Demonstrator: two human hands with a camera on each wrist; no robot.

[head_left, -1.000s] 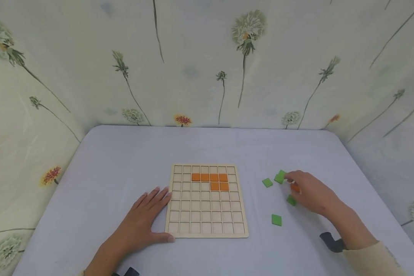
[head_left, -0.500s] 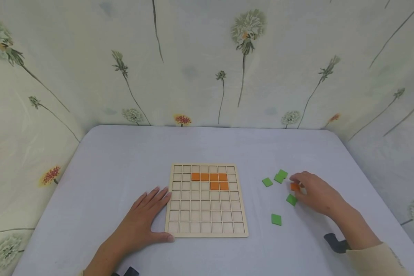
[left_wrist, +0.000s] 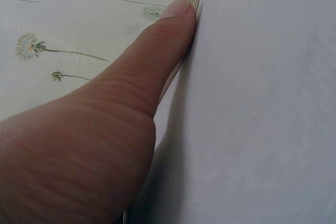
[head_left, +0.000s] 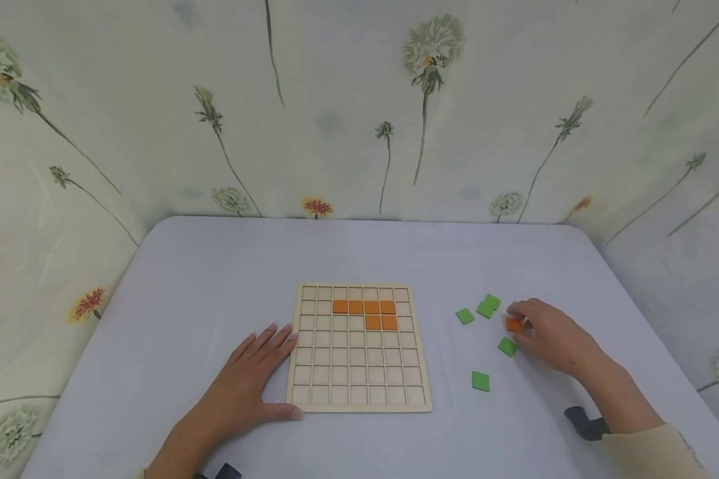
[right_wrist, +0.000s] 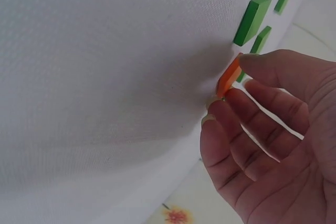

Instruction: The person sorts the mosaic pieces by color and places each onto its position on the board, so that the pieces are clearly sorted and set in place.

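A light wooden grid board (head_left: 359, 408) lies on the table, with several orange tiles (head_left: 356, 307) set in its second and third rows from the back. My left hand (head_left: 245, 382) rests along the board's left side, fingers spread; its thumb (left_wrist: 157, 38) lies at the front left corner. To the right of the board, my right hand (head_left: 557, 338) pinches one loose orange tile (right_wrist: 230, 76) between thumb and fingers, low over the cloth. Just in front of that tile lies a green tile (head_left: 507, 346).
Two green tiles (head_left: 485, 309) overlap each other left of my right hand. Another green tile (head_left: 465, 316) lies nearer the board, and one more green tile (head_left: 481, 381) sits toward the front. A white cloth (head_left: 227, 259) covers the table; a flowered curtain (head_left: 335, 153) stands behind it.
My right hand has drawn back slightly to the right, bringing the orange tile between its fingers into fuller view. The left hand and the board have stayed in place.
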